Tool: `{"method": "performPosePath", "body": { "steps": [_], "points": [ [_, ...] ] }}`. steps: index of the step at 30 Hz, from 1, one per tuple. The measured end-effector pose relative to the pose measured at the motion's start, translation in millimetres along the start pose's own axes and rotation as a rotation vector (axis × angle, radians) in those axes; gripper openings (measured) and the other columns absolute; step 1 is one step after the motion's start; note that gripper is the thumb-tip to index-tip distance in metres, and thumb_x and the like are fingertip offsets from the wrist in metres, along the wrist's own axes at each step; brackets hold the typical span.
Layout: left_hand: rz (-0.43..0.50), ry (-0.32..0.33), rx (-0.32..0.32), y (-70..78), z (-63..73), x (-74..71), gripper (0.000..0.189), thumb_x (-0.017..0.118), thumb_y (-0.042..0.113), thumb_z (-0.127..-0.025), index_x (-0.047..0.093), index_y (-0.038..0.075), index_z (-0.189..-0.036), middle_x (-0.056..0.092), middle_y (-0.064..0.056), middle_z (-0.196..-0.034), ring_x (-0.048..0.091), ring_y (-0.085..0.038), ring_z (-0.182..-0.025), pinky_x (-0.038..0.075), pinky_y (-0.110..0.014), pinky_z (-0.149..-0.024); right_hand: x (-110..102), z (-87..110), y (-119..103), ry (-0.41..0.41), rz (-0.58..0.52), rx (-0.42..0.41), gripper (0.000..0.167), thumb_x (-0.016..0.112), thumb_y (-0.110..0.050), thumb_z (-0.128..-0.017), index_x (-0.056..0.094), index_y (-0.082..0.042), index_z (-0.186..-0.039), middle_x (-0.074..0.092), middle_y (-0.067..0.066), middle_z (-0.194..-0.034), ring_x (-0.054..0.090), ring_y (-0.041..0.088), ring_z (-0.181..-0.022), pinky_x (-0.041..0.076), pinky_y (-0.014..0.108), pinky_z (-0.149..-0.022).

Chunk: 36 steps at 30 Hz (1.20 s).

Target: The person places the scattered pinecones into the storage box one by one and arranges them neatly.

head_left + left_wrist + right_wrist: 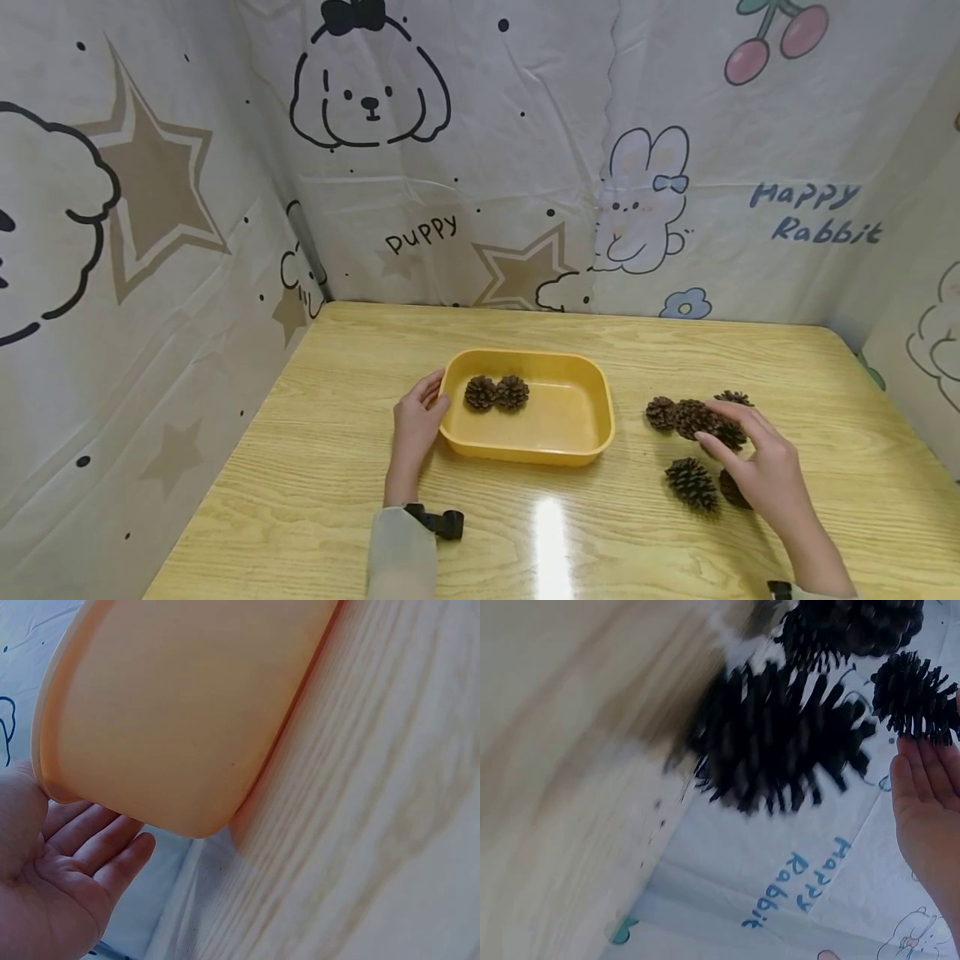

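The left hand point(415, 423) rests flat, fingers straight, against the left end of the yellow tray point(570, 446), which holds two cones point(496, 392) on the table point(315, 500), while the right hand point(761, 467), fingers loosely extended and gripping nothing, touches the loose cones point(693, 418) right of the tray.

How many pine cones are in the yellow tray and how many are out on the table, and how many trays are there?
Pine cones in the yellow tray: 2
Pine cones on the table: 6 that I can make out, by the right hand; its fingers may hide more
Yellow trays: 1
Total: 9 things
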<state>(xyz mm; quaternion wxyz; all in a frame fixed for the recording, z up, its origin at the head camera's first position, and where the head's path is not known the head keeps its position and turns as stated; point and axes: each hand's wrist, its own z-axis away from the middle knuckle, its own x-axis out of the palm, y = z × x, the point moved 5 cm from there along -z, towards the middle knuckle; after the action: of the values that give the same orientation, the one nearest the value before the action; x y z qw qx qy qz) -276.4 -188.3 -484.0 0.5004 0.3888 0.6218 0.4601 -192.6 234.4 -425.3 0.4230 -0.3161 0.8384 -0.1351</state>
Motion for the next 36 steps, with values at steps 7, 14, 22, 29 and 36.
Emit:
{"method": "performPosePath", "body": {
  "steps": [7,14,22,29,36],
  "points": [
    [-0.007,0.004,0.007,0.1,1.2,0.6,0.043,0.06,0.004,-0.091,0.059,0.005,-0.134,0.062,-0.018,-0.134,0.059,-0.03,-0.127,0.051,-0.036,-0.109,17,-6.0,-10,-0.023,-0.033,0.042,0.051,0.079,0.0,-0.076,0.065,-0.008,-0.125,0.064,0.013,-0.115,0.035,-0.029,-0.111,0.029,-0.01,-0.091],
    [-0.008,0.007,0.012,0.0,-0.3,0.8,0.043,0.06,0.004,-0.091,0.059,0.006,-0.135,0.062,-0.016,-0.135,0.059,-0.028,-0.127,0.051,-0.036,-0.109,34,-13.2,-21,-0.026,-0.108,0.019,0.052,0.078,0.0,-0.077,0.064,-0.009,-0.126,0.065,0.016,-0.119,0.038,-0.026,-0.116,0.029,-0.01,-0.097],
    [-0.011,0.013,0.01,-0.4,0.4,-0.4,0.043,0.061,0.004,-0.091,0.06,0.006,-0.134,0.063,-0.016,-0.134,0.06,-0.028,-0.126,0.052,-0.036,-0.108,60,-22.8,-38,-0.032,-0.181,-0.008,0.05,0.077,-0.001,-0.079,0.065,-0.01,-0.126,0.066,0.014,-0.121,0.043,-0.022,-0.116,0.036,-0.007,-0.097],
    [-0.008,0.016,0.011,-1.5,0.8,0.1,0.043,0.061,0.003,-0.091,0.06,0.006,-0.134,0.063,-0.017,-0.133,0.061,-0.029,-0.125,0.053,-0.035,-0.107,81,-34.4,-50,-0.049,-0.256,-0.023,0.046,0.076,0.002,-0.078,0.064,0.0,-0.123,0.066,0.016,-0.121,0.044,-0.02,-0.117,0.034,-0.006,-0.102],
    [-0.009,0.013,0.011,-1.1,-0.4,-0.3,0.043,0.06,0.004,-0.091,0.06,0.007,-0.134,0.062,-0.016,-0.134,0.06,-0.028,-0.126,0.052,-0.035,-0.108,96,-44.2,-55,-0.074,-0.251,-0.022,0.045,0.077,-0.001,-0.078,0.065,0.0,-0.121,0.067,0.016,-0.12,0.057,0.001,-0.115,0.036,-0.005,-0.101]
  ]
}}
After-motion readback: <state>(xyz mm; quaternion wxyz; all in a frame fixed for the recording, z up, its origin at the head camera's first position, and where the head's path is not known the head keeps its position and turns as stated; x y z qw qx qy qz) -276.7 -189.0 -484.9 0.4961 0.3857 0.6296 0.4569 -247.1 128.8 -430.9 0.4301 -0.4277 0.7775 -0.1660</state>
